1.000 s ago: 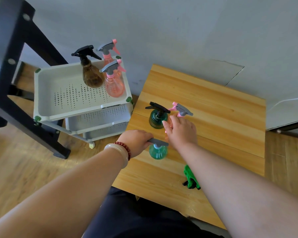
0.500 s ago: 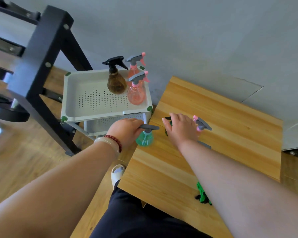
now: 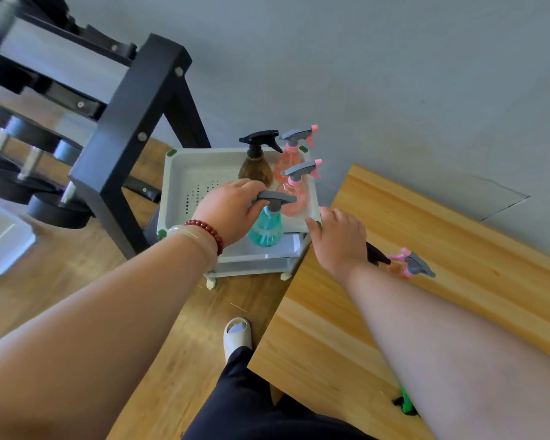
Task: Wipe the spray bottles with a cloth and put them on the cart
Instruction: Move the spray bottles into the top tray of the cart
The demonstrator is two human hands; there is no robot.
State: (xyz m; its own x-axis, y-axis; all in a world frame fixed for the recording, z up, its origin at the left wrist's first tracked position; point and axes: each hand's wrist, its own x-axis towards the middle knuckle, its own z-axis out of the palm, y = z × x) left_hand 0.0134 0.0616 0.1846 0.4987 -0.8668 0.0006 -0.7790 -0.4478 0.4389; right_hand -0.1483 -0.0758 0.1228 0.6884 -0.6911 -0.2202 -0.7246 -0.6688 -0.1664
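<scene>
Teal bottle gripped at neck by left hand; right hand on cart rim, grasp unclear. Lower upright beside pink bottles, clear of triggers.

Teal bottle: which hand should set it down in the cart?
Left, likely. The left hand grips the teal bottle by its neck, right at the front edge of the cart. The right hand holds nothing and only touches the cart's near corner.

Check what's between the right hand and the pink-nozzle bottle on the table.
Only a black sprayer head, its bottle hidden behind the right hand, before the pink-nozzle bottle. Seen in the head view.
</scene>
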